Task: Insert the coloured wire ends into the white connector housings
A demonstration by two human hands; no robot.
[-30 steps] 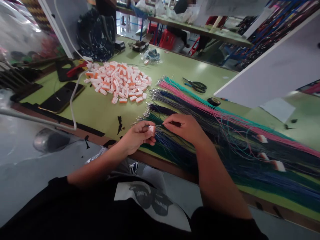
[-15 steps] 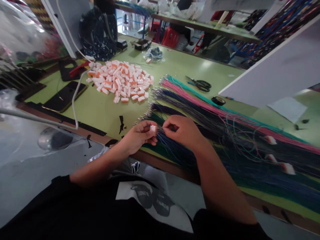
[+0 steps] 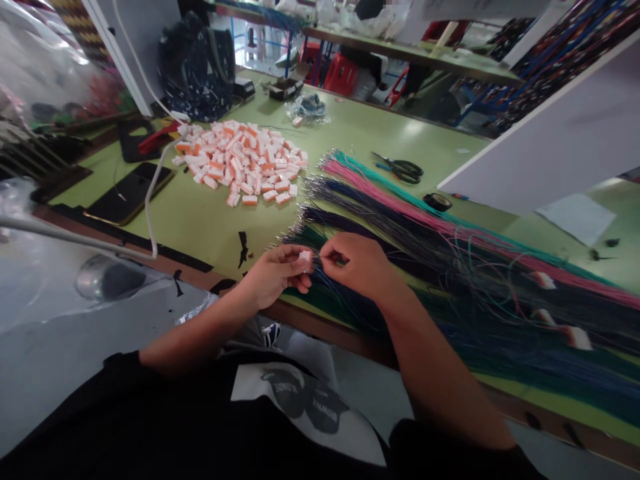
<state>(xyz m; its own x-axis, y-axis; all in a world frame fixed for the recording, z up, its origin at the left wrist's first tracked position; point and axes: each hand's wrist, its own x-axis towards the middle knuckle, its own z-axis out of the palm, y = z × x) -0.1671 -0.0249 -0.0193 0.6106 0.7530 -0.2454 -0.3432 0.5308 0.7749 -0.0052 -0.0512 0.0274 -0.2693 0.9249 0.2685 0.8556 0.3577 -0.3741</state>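
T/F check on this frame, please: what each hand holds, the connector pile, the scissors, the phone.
1. The left hand pinches a small white connector. True.
2. The right hand holds the scissors. False: it pinches a thin wire at the connector; the scissors lie on the table.
3. The connector pile lies left of the wire bundles. True.
4. The phone sits on top of the pile. False: it lies flat on the table, apart, nearer the left edge.

On the table, we see the connector pile left of the wire bundles; scissors lie behind the bundles, a phone left of the pile.
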